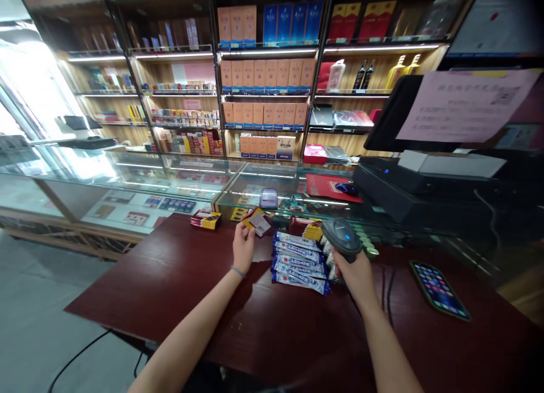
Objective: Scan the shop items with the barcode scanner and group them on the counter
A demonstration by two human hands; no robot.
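Observation:
My left hand (243, 246) is closed on a small yellow-and-white packet (257, 220), lifted just above the dark red counter (178, 279). My right hand (356, 273) grips a black barcode scanner (341, 237), its head turned toward the packet. Between my hands lies a row of several blue-and-white wrapped bars (300, 261). Behind them sit red-and-yellow packs (308, 227), and another small stack of red-and-yellow packs (205, 219) lies to the left.
A smartphone (439, 289) lies face up at the counter's right. A black register with a screen (425, 183) and a paper notice (465, 105) stands at the right. Glass display cases (161, 180) and shelves of boxes (263, 75) fill the back.

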